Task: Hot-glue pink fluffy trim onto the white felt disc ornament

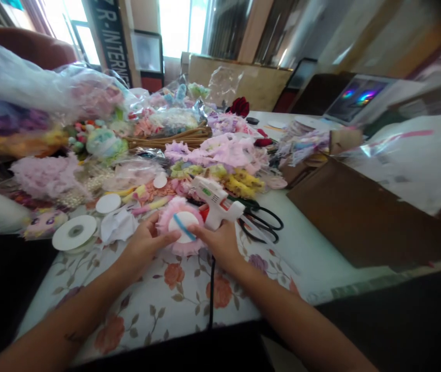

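Observation:
Between my hands is a round pink ruffled rosette, its white disc back facing me with a blue strip lying across it. My left hand grips the rosette's left edge, thumb on the disc. From the right, my right hand holds it too, its thumb against the blue strip. A white glue gun sits just behind my right hand, and a black cord runs down toward me. Black-handled scissors lie to its right. White paper discs and a white ribbon spool are left of my left hand.
Pink and yellow ruffled trims and bundled brown sticks are heaped across the back. Plastic bags bulge at the left. A brown cardboard box stands at the right. The floral tablecloth spreads under my arms.

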A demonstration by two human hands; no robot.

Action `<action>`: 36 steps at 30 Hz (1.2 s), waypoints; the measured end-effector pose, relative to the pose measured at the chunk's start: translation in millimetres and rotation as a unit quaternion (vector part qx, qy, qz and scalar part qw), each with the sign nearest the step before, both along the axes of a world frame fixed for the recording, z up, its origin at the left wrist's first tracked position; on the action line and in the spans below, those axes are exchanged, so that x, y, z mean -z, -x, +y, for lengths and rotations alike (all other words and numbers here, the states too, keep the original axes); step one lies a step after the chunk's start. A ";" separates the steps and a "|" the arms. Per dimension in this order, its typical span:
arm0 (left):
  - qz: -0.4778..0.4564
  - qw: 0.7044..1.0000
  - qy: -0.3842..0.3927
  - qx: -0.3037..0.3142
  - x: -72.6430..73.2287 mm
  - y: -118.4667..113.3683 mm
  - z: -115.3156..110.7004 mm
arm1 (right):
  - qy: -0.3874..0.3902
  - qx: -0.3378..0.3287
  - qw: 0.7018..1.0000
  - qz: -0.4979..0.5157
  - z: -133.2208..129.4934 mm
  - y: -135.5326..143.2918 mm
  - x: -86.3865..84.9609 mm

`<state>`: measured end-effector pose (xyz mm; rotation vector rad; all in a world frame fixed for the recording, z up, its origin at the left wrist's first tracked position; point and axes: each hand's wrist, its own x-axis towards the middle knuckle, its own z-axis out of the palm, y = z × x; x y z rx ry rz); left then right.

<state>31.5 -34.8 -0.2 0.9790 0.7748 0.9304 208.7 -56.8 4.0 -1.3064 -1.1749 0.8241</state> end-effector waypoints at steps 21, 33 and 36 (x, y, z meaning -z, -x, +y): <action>0.101 0.993 0.022 0.054 -27.6 29.8 15.5 | 0.052 -0.038 0.988 0.143 4.8 -8.9 -13.4; 0.136 0.988 -0.054 -0.054 -8.2 12.6 7.3 | 0.122 -0.097 0.988 0.001 5.6 -5.0 2.5; 0.114 0.989 -0.055 -0.072 -5.6 11.1 4.1 | 0.094 -0.102 0.990 -0.025 2.7 -3.0 1.7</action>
